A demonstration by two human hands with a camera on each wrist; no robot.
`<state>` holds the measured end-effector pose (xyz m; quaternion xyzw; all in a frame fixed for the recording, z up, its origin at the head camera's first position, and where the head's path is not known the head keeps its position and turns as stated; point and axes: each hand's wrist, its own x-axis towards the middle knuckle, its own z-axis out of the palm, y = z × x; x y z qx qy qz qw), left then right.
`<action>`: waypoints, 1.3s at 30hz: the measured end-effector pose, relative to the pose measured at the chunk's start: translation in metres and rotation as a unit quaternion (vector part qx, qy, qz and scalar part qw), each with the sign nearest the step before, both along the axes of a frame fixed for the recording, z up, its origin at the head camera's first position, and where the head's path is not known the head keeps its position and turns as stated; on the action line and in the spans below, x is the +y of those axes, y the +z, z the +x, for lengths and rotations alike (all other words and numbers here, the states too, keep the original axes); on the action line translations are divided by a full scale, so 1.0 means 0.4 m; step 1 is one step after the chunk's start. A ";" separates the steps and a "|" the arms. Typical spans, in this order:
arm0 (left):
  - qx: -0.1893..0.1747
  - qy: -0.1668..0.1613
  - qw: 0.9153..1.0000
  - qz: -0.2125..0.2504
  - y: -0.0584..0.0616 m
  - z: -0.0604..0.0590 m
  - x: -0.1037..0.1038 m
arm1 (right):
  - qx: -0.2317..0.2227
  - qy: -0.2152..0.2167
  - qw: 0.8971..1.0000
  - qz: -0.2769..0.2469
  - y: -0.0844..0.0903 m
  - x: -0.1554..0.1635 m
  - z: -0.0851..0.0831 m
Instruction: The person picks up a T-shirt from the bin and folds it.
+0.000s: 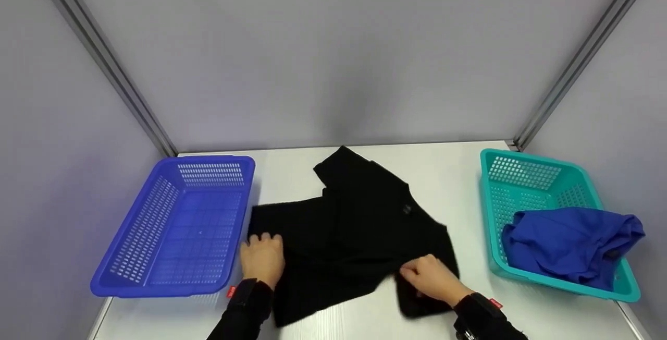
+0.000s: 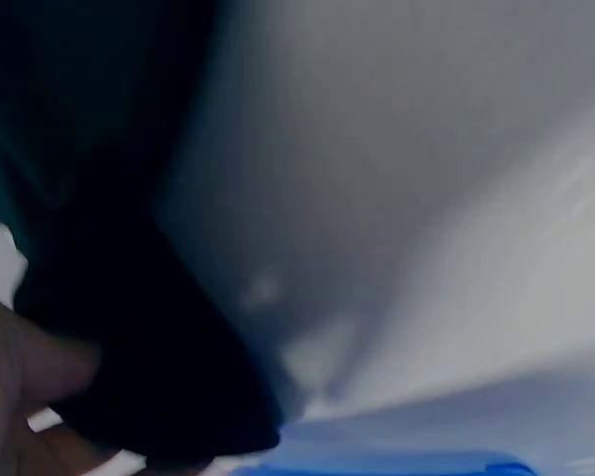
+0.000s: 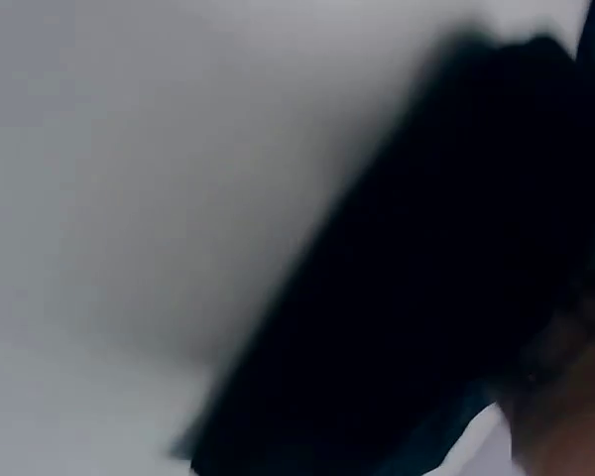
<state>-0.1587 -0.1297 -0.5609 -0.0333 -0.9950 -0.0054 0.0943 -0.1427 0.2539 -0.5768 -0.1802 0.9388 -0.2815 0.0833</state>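
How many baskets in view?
2: blue basket left of the black shirt, teal basket right of it, with blue cloth inside. No sign of others, though the shirt could hide something small.

Black cloth (image 3: 397, 268) slants before a pale surface (image 3: 129, 198).

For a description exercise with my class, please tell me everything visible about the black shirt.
The black shirt looks like soft cloth, with short sleeves and a small pale mark near the neckline. It lies sideways and creased on the white table, between the blue basket and the teal basket, neckline to the right, one sleeve towards the back wall. The left hand pinches its left end; the right hand grips its near side. Stitching cannot be made out.
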 end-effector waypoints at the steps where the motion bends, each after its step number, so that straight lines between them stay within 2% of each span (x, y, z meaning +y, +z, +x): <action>1: 0.018 -0.004 1.000 0.003 0.003 0.000 -0.005 | -0.038 0.014 0.998 -0.050 0.002 -0.001 -0.003; 2: 0.037 -0.020 0.999 0.006 0.005 0.001 -0.008 | -0.053 0.028 0.994 -0.089 0.003 -0.001 -0.005; 3: 0.051 -0.047 0.998 0.013 0.007 0.004 -0.009 | -0.036 0.040 0.993 -0.109 0.001 0.000 -0.008; 5: 0.056 -0.114 0.991 0.032 0.007 0.014 -0.005 | 0.045 0.060 0.992 -0.100 -0.006 0.004 -0.015; 6: 0.044 -0.148 0.987 0.047 0.006 0.020 -0.001 | 0.089 0.062 0.991 -0.075 -0.011 0.007 -0.019; 8: -0.016 -0.194 0.978 0.082 0.000 0.036 0.010 | 0.146 0.063 0.987 -0.010 -0.020 0.016 -0.028; 9: -0.056 -0.200 0.973 0.101 -0.003 0.044 0.014 | 0.149 0.069 0.986 0.023 -0.025 0.023 -0.032; 11: -0.125 -0.191 0.966 0.123 -0.015 0.057 0.026 | 0.096 0.075 0.991 0.063 -0.030 0.045 -0.034; 12: -0.148 -0.182 0.964 0.129 -0.021 0.061 0.030 | 0.067 0.071 0.992 0.077 -0.031 0.056 -0.033; 13: -0.164 -0.172 0.963 0.130 -0.027 0.064 0.033 | 0.043 0.060 0.993 0.088 -0.032 0.065 -0.031; 15: -0.173 -0.150 0.965 0.129 -0.039 0.064 0.038 | 0.017 0.023 0.995 0.101 -0.029 0.079 -0.025; 17: -0.165 -0.124 0.971 0.122 -0.046 0.061 0.042 | 0.017 -0.020 0.992 0.120 -0.025 0.083 -0.016; 19: -0.156 -0.094 0.977 0.114 -0.050 0.059 0.046 | 0.030 -0.058 0.985 0.157 -0.019 0.077 -0.006; 22: -0.135 -0.056 0.985 0.088 -0.055 0.062 0.052 | 0.062 -0.097 0.964 0.238 -0.013 0.058 0.004; 24: -0.100 -0.058 0.991 0.060 -0.061 0.066 0.058 | 0.074 -0.116 0.946 0.293 -0.009 0.043 0.008; 26: -0.050 -0.087 0.995 0.027 -0.067 0.072 0.063 | 0.072 -0.131 0.930 0.335 -0.005 0.029 0.009; 27: -0.023 -0.112 0.993 0.013 -0.070 0.076 0.066 | 0.068 -0.139 0.924 0.350 -0.003 0.024 0.010; 29: 0.016 -0.177 0.984 -0.005 -0.075 0.084 0.072 | 0.065 -0.150 0.914 0.371 0.000 0.016 0.012; 30: 0.017 -0.209 0.978 -0.007 -0.075 0.090 0.074 | 0.067 -0.155 0.911 0.377 0.000 0.014 0.013; 32: -0.014 -0.254 0.967 0.003 -0.075 0.103 0.077 | 0.089 -0.161 0.905 0.383 -0.003 0.013 0.014; 34: -0.075 -0.264 0.961 0.025 -0.072 0.112 0.075 | 0.125 -0.163 0.904 0.375 -0.010 0.018 0.013; 35: -0.106 -0.255 0.960 0.038 -0.070 0.115 0.070 | 0.152 -0.161 0.903 0.367 -0.018 0.024 0.011; 36: -0.125 -0.239 0.962 0.048 -0.072 0.116 0.064 | 0.165 -0.158 0.907 0.354 -0.025 0.032 0.009; 37: -0.135 -0.222 0.964 0.053 -0.074 0.113 0.055 | 0.160 -0.150 0.919 0.329 -0.029 0.043 0.007; 39: -0.139 -0.190 0.969 0.069 -0.077 0.104 0.034 | 0.115 -0.131 0.949 0.264 -0.038 0.068 0.003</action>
